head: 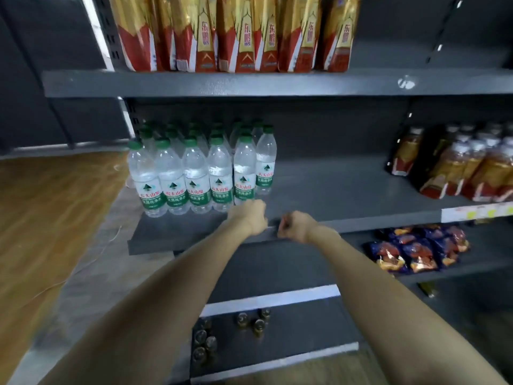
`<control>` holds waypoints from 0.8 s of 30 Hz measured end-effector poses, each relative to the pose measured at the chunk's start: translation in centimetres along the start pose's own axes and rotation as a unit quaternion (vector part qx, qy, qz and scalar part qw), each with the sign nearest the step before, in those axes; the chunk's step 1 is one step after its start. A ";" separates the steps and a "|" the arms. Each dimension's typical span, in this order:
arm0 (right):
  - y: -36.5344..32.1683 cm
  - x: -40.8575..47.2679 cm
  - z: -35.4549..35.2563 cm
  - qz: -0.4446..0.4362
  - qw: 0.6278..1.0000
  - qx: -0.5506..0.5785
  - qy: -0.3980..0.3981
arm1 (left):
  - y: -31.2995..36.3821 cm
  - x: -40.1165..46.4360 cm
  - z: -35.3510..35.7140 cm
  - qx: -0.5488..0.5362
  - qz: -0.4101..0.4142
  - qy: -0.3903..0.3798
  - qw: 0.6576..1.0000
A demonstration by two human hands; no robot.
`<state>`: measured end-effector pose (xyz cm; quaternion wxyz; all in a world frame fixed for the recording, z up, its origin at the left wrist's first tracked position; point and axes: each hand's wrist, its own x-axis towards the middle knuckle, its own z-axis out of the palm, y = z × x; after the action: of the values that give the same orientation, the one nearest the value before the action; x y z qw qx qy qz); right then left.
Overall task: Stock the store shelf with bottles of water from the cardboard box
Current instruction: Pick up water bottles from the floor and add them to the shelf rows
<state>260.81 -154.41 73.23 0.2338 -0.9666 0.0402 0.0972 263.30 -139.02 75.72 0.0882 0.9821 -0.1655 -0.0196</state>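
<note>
Several rows of water bottles (200, 173) stand packed at the shelf's (333, 187) left end, labels outward, likely so shoppers can read them. Both hands, left (249, 215) and right (294, 225), hover curled and empty at the shelf's front edge; no cardboard box shows.

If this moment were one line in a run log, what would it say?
left hand: curled, empty, by water bottles | right hand: curled, empty, at shelf edge | box: not in view

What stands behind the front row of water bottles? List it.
Behind the front row of water bottles, more green-capped water bottles stand in rows towards the shelf's back panel. Only their caps and shoulders show; how many is hidden.
</note>
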 end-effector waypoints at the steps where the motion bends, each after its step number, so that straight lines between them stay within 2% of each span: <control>1: 0.5 -1.0 0.6 0.014 1.000 0.009 0.003 | 0.1 -0.6 1.0 -0.002 0.009 -0.012 1.000; 11: 5.7 -12.3 11.8 0.158 0.987 0.028 -0.013 | 1.2 -8.6 12.9 -0.022 0.103 -0.156 0.982; 18: 10.6 -21.1 18.7 0.285 0.953 0.104 -0.002 | 4.2 -14.4 20.2 -0.021 0.174 -0.239 0.955; 24: 13.9 -25.8 22.0 0.342 0.928 0.149 -0.010 | 8.6 -18.9 23.9 -0.004 0.212 -0.285 0.935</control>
<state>230.15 -155.81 53.24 0.3282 -0.8471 0.3802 0.1736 241.07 -144.79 53.91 0.0433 0.8770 -0.3876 -0.2805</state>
